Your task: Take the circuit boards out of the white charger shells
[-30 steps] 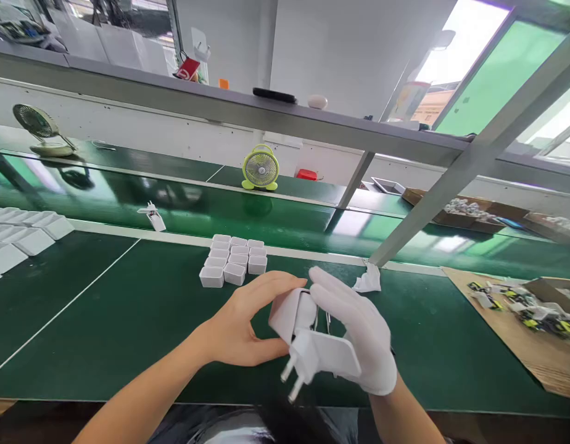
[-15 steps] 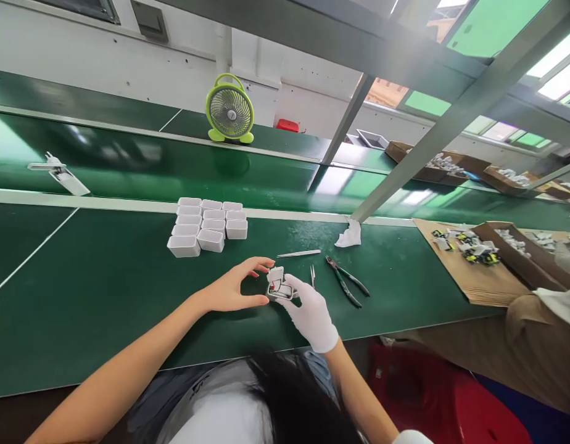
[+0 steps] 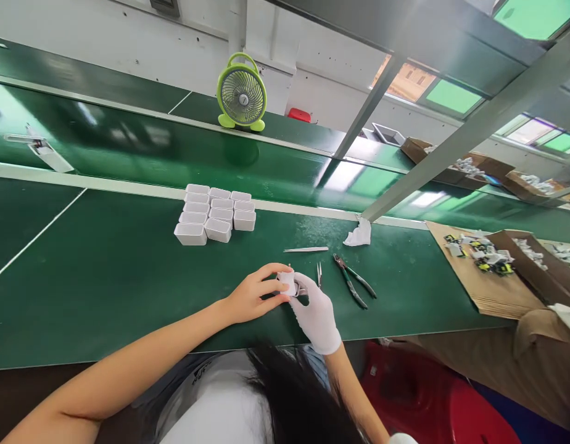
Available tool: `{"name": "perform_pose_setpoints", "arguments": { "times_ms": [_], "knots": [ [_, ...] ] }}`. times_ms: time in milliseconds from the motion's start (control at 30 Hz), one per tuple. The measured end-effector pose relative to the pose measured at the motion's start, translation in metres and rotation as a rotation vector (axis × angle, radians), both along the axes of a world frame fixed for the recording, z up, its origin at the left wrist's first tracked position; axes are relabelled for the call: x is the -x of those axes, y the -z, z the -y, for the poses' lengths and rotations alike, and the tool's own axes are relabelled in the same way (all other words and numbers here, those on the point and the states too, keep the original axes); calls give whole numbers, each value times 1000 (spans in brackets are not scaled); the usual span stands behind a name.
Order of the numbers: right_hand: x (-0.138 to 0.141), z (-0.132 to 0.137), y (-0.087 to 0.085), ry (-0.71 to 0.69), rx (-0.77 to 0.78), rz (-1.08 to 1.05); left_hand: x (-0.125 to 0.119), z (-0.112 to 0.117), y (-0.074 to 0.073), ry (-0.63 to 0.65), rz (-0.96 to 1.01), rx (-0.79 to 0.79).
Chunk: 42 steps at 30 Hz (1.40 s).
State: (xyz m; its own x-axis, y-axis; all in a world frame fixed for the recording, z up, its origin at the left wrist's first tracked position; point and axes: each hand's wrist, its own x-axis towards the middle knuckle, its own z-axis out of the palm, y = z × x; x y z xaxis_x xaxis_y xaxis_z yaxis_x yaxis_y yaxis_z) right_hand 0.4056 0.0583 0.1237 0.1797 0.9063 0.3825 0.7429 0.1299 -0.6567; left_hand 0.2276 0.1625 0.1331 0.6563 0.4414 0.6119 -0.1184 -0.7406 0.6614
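My bare left hand point(image 3: 256, 293) and my white-gloved right hand point(image 3: 315, 309) meet over the green table point(image 3: 104, 290). Both are closed round a small white plastic charger housing point(image 3: 287, 282) held between them just above the table. My left thumb and fingers pinch its left side; the gloved fingers hold its right side. Most of the housing is hidden by the fingers.
A block of several white housings point(image 3: 213, 213) stands behind my hands. Tweezers point(image 3: 306, 250), a second small pair of tweezers point(image 3: 319, 274) and pliers point(image 3: 353, 285) lie right of them, beside a crumpled white cloth point(image 3: 358, 234). Cardboard point(image 3: 483, 277) with parts lies at right; a green fan point(image 3: 242, 92) stands behind.
The view tilted downward and my hands sank from close to the camera to the table. My left hand, apart half a second ago, has closed onto the housing.
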Motion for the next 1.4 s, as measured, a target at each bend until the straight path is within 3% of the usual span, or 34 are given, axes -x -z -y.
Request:
{"name": "perform_pose_setpoints", "arguments": {
  "times_ms": [200,367,500,700,867,1033,1200,1400],
  "knots": [
    [-4,3,1,-2,-13,41,-3,-2,1,-59,-46,41],
    [-7,-5,2,-143,-60,147,-6,3,-4,-107,-85,98],
    [-14,-8,-8,-225,-87,186,-2,0,-7,-155,-41,149],
    [-24,14,-26,-30,-225,118,10,-12,-9,-222,194,221],
    [-13,25,-18,-135,-90,150,9,-10,-11,-207,162,177],
    [-16,30,-17,6,-256,48,7,-11,-9,-219,177,151],
    [-11,27,-9,-149,-58,112,7,-13,-8,-255,179,182],
    [-8,38,-9,-12,-139,21,7,-13,-11,-264,159,122]
  ]
}}
